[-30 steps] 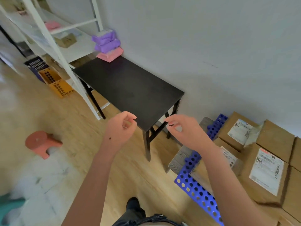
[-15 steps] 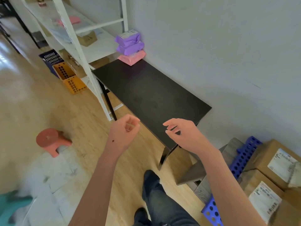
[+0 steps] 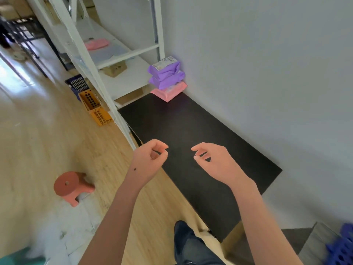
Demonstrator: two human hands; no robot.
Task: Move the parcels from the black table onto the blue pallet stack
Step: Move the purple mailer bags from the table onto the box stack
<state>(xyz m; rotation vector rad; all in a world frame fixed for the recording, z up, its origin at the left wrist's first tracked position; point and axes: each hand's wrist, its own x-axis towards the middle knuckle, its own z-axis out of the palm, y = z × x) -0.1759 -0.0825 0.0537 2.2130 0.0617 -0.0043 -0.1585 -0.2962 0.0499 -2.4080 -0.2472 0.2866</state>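
Black table [image 3: 191,131]: matt dark top set along a pale grey wall [image 3: 267,73], running away from the person toward 12 o'clock.
Parcels: three soft mailer bags stacked at the table's far end, at 12 o'clock from the hands, against the wall and well apart from both hands.
Top purple parcel [image 3: 166,70]: has a white label [image 3: 164,61] on its upper face; the print is too small to read.
Second purple parcel [image 3: 168,81]: directly under the first; no writing visible.
Pink parcel [image 3: 169,92]: bottom of the stack, resting on the table; it has a pale patch that is not legible.
Left hand [image 3: 150,159]: raised at the table's near-left edge, fingers loosely curled toward the thumb, holding nothing.
Right hand [image 3: 215,161]: raised over the tabletop, fingers loosely bent, holding nothing; a clear gap separates the two hands.
Blue pallet stack [image 3: 340,245]: only a blurred, perforated blue corner shows at 4 o'clock, past the table's near end.
Shelving: white rack [image 3: 91,73] at 11 o'clock beside the table, with an orange crate [image 3: 95,108] and a dark blue crate [image 3: 77,85] on the wooden floor [image 3: 47,140] below it.
Stool: pink stool [image 3: 70,186] at 8 o'clock.
Change from half a second ago: the table fills more of the view and the parcels look nearer. The labelled cardboard boxes on the pallet have slid out of sight. The hands are empty and apart as before, and the three-parcel stack is unchanged.
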